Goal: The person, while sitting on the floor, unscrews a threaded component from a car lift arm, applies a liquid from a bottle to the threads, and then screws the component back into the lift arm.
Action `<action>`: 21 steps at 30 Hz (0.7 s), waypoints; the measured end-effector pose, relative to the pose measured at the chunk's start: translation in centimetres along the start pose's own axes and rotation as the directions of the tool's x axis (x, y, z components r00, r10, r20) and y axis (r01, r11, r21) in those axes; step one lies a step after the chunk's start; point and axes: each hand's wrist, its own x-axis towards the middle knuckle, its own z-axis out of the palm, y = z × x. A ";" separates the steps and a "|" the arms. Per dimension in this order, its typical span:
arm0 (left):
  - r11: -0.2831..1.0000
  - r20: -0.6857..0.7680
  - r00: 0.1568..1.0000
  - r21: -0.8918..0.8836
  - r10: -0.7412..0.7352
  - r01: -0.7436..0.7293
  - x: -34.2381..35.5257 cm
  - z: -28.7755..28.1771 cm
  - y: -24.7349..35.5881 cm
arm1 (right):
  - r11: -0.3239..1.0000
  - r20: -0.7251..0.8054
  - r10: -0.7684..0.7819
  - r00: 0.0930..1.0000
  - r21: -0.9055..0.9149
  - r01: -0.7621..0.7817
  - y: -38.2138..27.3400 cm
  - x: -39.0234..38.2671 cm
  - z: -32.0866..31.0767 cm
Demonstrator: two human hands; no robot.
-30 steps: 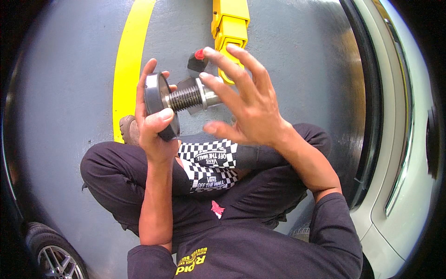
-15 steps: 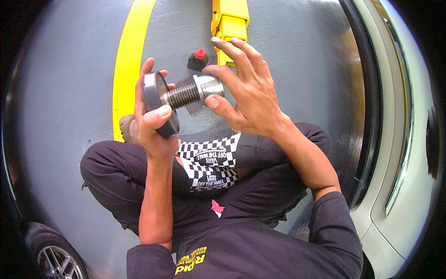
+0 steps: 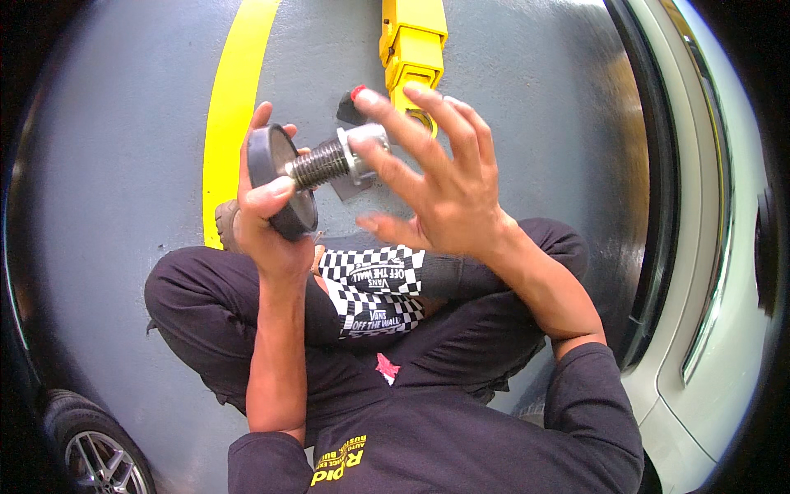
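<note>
My left hand [image 3: 278,235] is closed round a screw-type lift pad [image 3: 265,160], a round black disc tilted on edge, with the thumb across its inner face near the centre. From the disc a threaded steel stem [image 3: 319,166] points right and slightly up. A shiny metal collar [image 3: 354,160] sits at the stem's far end. My right hand [image 3: 457,185] is beside that collar, fingers spread and slightly blurred. Its forefinger and middle finger pass in front of the collar; whether they touch it I cannot tell.
A yellow lift arm [image 3: 414,53] lies ahead on the grey floor. A black block [image 3: 349,107] with a red top is partly behind my fingers. The pale car body [image 3: 666,346] stands close at right, a car wheel [image 3: 99,457] at lower left. My crossed legs [image 3: 214,305] are below my hands.
My right hand has loosened from around the collar; its fingers have spread and its thumb has dropped away. My left hand still holds the lift pad in nearly the same place.
</note>
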 end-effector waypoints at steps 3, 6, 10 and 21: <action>0.990 0.058 0.998 0.140 -0.014 0.006 -0.8 1.2 0.3 | 0.989 0.054 0.101 0.993 0.102 -0.106 1.5 0.6 0.2; 0.992 0.079 0.997 0.130 -0.013 0.003 -1.0 1.5 0.4 | 0.903 0.185 0.236 0.954 0.319 -0.286 2.7 0.1 1.0; 0.999 0.079 0.997 0.048 -0.009 0.005 -0.9 1.0 0.2 | -0.030 0.603 0.486 0.632 0.735 -0.678 2.1 -0.7 2.1; 0.997 0.035 0.999 0.060 0.042 -0.044 -0.1 -0.4 -0.4 | 0.960 0.097 0.153 0.983 0.220 -0.171 1.4 0.0 -2.8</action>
